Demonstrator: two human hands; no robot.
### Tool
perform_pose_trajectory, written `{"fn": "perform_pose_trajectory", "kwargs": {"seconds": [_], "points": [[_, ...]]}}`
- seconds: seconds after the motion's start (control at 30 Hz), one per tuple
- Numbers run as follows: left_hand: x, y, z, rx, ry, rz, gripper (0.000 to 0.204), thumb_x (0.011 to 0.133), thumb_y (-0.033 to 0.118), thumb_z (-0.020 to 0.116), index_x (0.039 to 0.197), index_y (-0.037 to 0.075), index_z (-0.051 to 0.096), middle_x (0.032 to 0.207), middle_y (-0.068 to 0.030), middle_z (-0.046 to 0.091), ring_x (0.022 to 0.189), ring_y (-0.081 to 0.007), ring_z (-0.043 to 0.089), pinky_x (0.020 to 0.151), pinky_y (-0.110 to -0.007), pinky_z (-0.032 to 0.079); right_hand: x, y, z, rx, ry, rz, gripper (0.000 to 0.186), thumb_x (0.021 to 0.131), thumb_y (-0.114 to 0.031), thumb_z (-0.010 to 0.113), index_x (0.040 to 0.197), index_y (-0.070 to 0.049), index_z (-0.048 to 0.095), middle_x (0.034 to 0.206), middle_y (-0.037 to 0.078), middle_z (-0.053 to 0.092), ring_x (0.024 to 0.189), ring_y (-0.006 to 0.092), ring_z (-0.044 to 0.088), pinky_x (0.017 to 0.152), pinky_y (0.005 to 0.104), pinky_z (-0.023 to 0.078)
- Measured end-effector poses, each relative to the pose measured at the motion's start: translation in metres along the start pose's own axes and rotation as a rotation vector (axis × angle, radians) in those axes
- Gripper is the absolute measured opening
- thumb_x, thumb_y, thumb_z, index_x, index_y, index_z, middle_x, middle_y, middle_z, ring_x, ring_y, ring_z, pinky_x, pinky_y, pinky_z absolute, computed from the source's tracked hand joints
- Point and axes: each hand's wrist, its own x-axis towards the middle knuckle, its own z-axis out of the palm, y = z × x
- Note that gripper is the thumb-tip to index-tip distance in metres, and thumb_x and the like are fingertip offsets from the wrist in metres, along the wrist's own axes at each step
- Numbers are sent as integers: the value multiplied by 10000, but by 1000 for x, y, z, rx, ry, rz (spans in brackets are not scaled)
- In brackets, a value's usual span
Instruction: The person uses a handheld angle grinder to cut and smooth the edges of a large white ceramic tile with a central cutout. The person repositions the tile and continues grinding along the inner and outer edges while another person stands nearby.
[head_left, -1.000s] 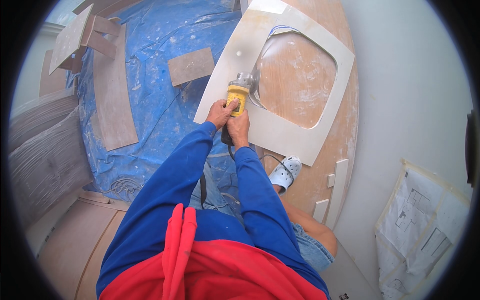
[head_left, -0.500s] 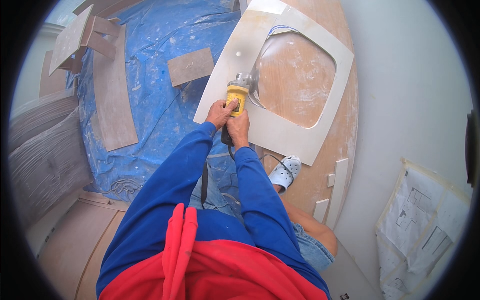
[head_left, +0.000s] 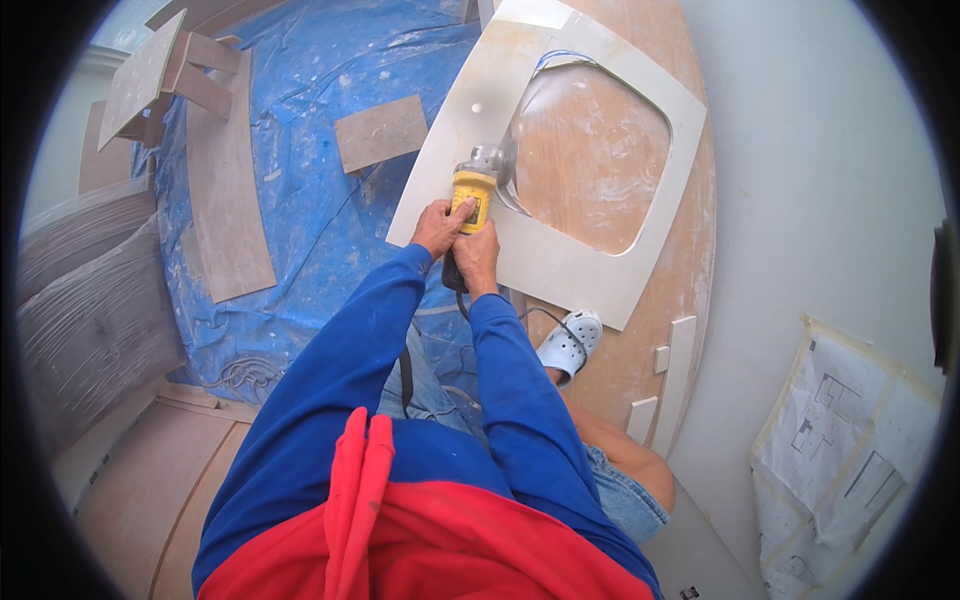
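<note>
The head view shows both hands wrapped together around a yellow angle grinder (head_left: 474, 183): left hand (head_left: 437, 228) on its body, right hand (head_left: 480, 253) just beside it, further back. The blurred disc (head_left: 511, 165) sits at the left edge of the white panel's (head_left: 590, 285) rounded cutout. Good practice would be a firm two-handed grip, light even pressure along the edge, and the cord (head_left: 545, 313) moved off the clog (head_left: 572, 342).
</note>
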Motion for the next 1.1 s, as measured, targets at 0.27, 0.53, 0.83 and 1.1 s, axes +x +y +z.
{"fn": "perform_pose_trajectory", "kwargs": {"seconds": [0.27, 0.53, 0.83, 1.1], "points": [[-3, 0, 0, -20, -13, 8, 618, 993, 529, 700, 1082, -77, 778, 955, -197, 788, 885, -221, 747, 827, -379, 577, -2, 0, -1, -28, -3, 20, 590, 805, -317, 862, 1160, 64, 584, 1034, 272, 746, 974, 392, 756, 828, 456, 592], [-6, 2, 1, -48, -9, 16, 590, 1003, 501, 700, 1097, -77, 773, 954, -182, 788, 878, -207, 741, 821, -371, 577, -3, 2, -2, -8, -3, 5, 596, 812, -322, 860, 1173, 65, 588, 1049, 270, 746, 988, 394, 753, 836, 451, 589], [-6, 7, -2, -18, -16, 10, 580, 1000, 494, 706, 1076, -77, 779, 941, -182, 786, 857, -198, 733, 802, -371, 575, -1, -1, 0, -14, -11, 34, 578, 818, -302, 856, 1170, 69, 587, 1052, 279, 745, 995, 400, 752, 837, 455, 588], [-4, 4, 0, 8, 16, 2, 598, 994, 510, 707, 1062, -80, 781, 935, -192, 785, 856, -210, 740, 799, -378, 576, 0, 1, 0, -3, -8, 12, 564, 815, -289, 852, 1157, 71, 586, 1054, 284, 743, 997, 405, 751, 841, 458, 589]]}}
